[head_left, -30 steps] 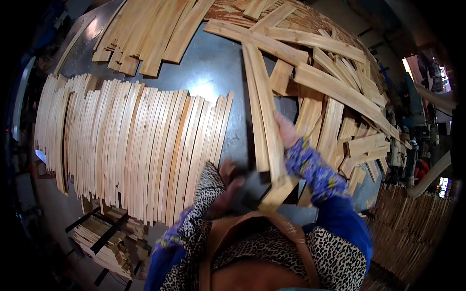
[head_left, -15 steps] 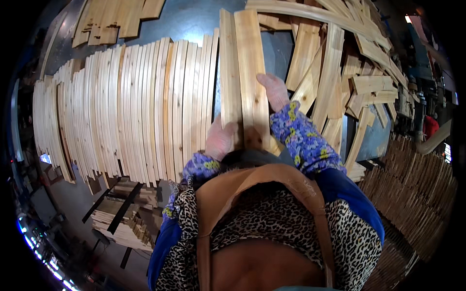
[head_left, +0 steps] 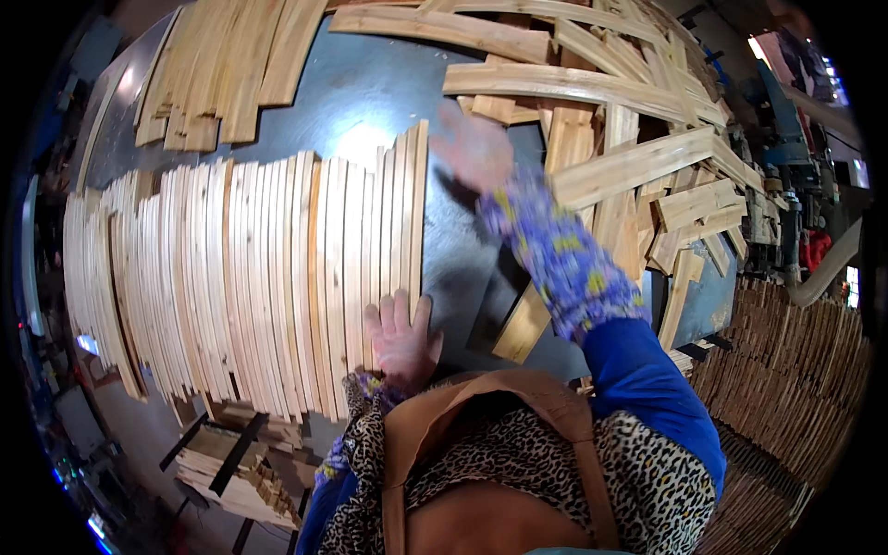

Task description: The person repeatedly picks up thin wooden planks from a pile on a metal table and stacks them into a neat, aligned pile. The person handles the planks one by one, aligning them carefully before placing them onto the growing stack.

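A long row of narrow wooden boards (head_left: 277,287), packed side by side on edge, fills the left and middle of the metal table (head_left: 462,277). My left hand (head_left: 404,342) lies with spread fingers on the near end of the row's rightmost boards. Farther out, past the far end of that row, my right hand (head_left: 476,148) is over the bare metal, apart from the boards. Motion blurs its fingers, but they look stretched out and nothing shows in them. Both forearms wear purple floral sleeves (head_left: 564,250).
Loose boards (head_left: 601,139) lie crisscrossed in a heap at the right and far right. Flat boards (head_left: 222,74) sit at the far left. Stacked wood (head_left: 777,370) stands lower right, and another stack (head_left: 240,462) rests below the table's near left edge.
The two boards between my hands have left that spot. A plank now lies slanted across the right heap. My left hand has opened onto the row; my right hand has moved farther out and left.
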A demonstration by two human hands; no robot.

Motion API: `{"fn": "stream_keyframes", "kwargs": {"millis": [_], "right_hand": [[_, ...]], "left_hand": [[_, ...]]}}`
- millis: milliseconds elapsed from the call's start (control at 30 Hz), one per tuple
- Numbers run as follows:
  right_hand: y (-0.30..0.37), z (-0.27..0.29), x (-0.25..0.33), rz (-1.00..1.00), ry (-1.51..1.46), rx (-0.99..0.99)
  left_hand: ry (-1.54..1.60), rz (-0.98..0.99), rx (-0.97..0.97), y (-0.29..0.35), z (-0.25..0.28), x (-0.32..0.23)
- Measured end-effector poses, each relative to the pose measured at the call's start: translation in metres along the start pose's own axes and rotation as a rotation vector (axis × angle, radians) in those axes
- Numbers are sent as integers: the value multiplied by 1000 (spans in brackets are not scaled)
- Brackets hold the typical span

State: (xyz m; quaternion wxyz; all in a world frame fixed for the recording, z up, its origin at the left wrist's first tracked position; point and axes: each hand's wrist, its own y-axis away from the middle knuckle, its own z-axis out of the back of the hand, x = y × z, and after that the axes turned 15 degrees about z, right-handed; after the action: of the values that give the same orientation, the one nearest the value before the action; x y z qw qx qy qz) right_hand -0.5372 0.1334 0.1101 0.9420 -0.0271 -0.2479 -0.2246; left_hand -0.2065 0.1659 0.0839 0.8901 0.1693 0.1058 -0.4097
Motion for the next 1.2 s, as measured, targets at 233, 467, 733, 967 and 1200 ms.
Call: {"fn": "stream_keyframes", "kwargs": {"millis": [233,467,733,967,1200], "right_hand": [[-65,81,-204,189,791,88],[-32,159,-40,727,132,-105],[59,65,-5,-376,-391,-741],[176,-67,58,-162,-187,68],[110,-49,-27,-769,-395,-509]], "left_hand": [[-51,-13,62,1,-9,8],[-64,12,62,8,-17,10],[107,-109,-11,14,-15,22],[-70,-43,-119,22,-16,7],[-85,-83,-147,24,-20,6]]}}
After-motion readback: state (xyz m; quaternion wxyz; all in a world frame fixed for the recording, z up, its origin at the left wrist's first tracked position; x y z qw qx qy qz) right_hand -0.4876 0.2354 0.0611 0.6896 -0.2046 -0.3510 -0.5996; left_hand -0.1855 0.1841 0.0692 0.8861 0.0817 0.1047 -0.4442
